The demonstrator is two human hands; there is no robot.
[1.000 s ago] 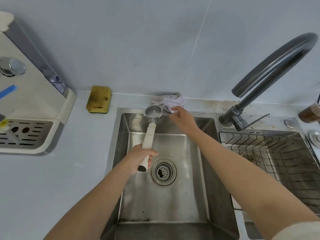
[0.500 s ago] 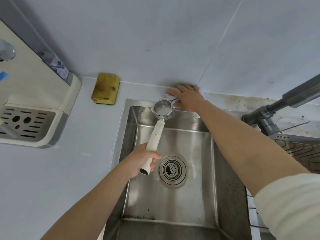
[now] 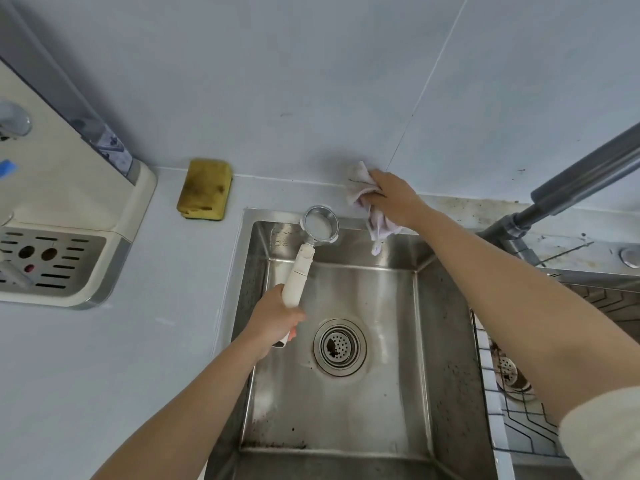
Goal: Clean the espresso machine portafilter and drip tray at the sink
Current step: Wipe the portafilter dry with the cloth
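My left hand [image 3: 275, 318] grips the white handle of the portafilter [image 3: 300, 271], held over the steel sink [image 3: 346, 393]. Its round metal basket points away from me at the sink's back left corner. My right hand [image 3: 393, 199] is closed on a crumpled pale cloth [image 3: 360, 185], lifted off the ledge behind the sink, with one end hanging down over the sink's back wall. The espresso machine [image 3: 62, 202] stands on the counter at the left, and its slotted drip tray [image 3: 48, 261] is still in place at its base.
A stained yellow sponge [image 3: 205, 189] lies on the counter against the wall, left of the sink. The grey faucet [image 3: 571, 185] arches in from the right. A wire rack [image 3: 526, 410] sits in the right basin. The drain strainer [image 3: 340, 346] holds dark grounds.
My right hand went from pressing on the cloth at the ledge to closing on it and raising it. The left hand holds the portafilter in about the same place.
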